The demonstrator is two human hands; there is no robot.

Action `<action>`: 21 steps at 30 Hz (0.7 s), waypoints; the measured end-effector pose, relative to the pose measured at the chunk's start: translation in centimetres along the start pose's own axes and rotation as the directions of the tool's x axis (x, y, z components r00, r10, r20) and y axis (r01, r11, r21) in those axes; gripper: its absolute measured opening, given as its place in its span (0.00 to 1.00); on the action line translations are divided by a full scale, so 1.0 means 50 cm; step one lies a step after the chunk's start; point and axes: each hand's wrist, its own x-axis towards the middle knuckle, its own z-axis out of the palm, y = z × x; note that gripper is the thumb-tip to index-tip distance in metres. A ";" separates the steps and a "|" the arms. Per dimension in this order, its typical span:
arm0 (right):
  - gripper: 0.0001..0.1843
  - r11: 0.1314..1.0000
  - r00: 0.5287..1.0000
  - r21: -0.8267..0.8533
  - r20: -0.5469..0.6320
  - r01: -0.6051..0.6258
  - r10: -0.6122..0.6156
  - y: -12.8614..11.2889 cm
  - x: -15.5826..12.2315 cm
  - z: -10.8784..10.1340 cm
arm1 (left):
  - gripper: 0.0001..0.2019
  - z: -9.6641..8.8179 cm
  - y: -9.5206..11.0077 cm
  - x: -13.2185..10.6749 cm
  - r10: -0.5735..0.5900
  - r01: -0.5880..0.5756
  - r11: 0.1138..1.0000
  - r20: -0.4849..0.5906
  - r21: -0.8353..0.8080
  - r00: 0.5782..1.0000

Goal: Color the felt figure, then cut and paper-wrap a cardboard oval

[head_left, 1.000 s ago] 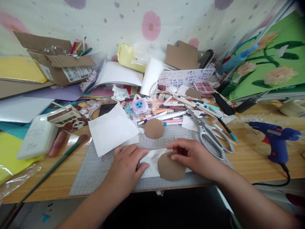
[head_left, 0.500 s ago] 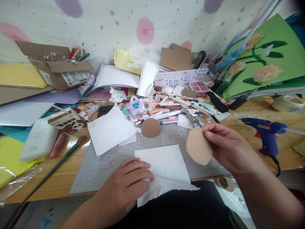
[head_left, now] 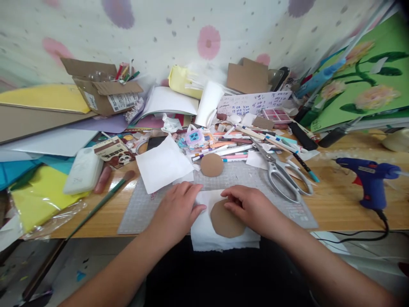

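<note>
A white sheet of paper [head_left: 204, 243] lies at the front edge of the cutting mat, part of it hanging over. On its left edge rests my left hand [head_left: 175, 209], thumb and fingers apart. My right hand [head_left: 252, 209] grips a roughly cut cardboard disc [head_left: 226, 221] by its upper right edge, low over the sheet. Whether the disc touches the paper I cannot tell. A second cardboard disc [head_left: 212, 165] lies behind the hands. To its left is another white sheet [head_left: 162, 164].
Silver scissors [head_left: 277, 170] lie right of the hands on the grey mat [head_left: 140, 213]. A blue glue gun [head_left: 367, 175] with its cord is further right. Several pens [head_left: 230, 149] and scraps crowd the back. A long brush [head_left: 99, 202] and white case [head_left: 83, 170] lie left.
My right hand has brought the cardboard disc left and down over the paper and turned its darker face up. My left hand has shifted toward the sheet's left edge. The view has swung left.
</note>
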 end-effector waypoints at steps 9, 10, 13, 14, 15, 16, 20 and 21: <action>0.11 0.948 0.999 0.317 -0.047 0.022 -0.008 0.002 -0.003 -0.006 | 0.04 -0.020 0.007 0.032 -0.045 0.094 0.907 0.129 -0.411 0.991; 0.11 0.925 0.998 0.379 -0.061 0.033 -0.010 -0.001 -0.002 -0.009 | 0.04 -0.018 0.008 0.031 -0.080 0.144 0.842 0.144 -0.520 0.986; 0.11 0.894 0.989 0.439 -0.145 0.088 -0.027 -0.009 0.005 -0.019 | 0.08 -0.007 0.018 0.030 -0.151 0.276 0.500 0.232 -0.821 0.961; 0.11 0.896 0.984 0.431 -0.176 0.102 -0.028 -0.010 0.008 -0.021 | 0.09 -0.002 0.023 0.031 -0.157 0.291 0.355 0.250 -0.888 0.955; 0.11 0.899 0.979 0.425 -0.201 0.107 -0.022 -0.010 0.011 -0.022 | 0.11 0.003 0.030 0.032 -0.161 0.292 0.216 0.261 -0.932 0.952; 0.12 0.900 0.976 0.424 -0.218 0.105 -0.011 -0.009 0.013 -0.023 | 0.12 0.006 0.036 0.033 -0.170 0.296 0.094 0.278 -0.951 0.946; 0.13 0.909 0.972 0.412 -0.233 0.062 0.039 -0.005 0.018 -0.018 | 0.14 0.012 0.059 0.036 -0.210 0.289 -0.174 0.322 -0.941 0.923; 0.13 0.919 0.970 0.391 -0.238 0.049 0.050 -0.005 0.018 -0.016 | 0.14 0.011 0.061 0.036 -0.201 0.280 -0.207 0.321 -0.937 0.925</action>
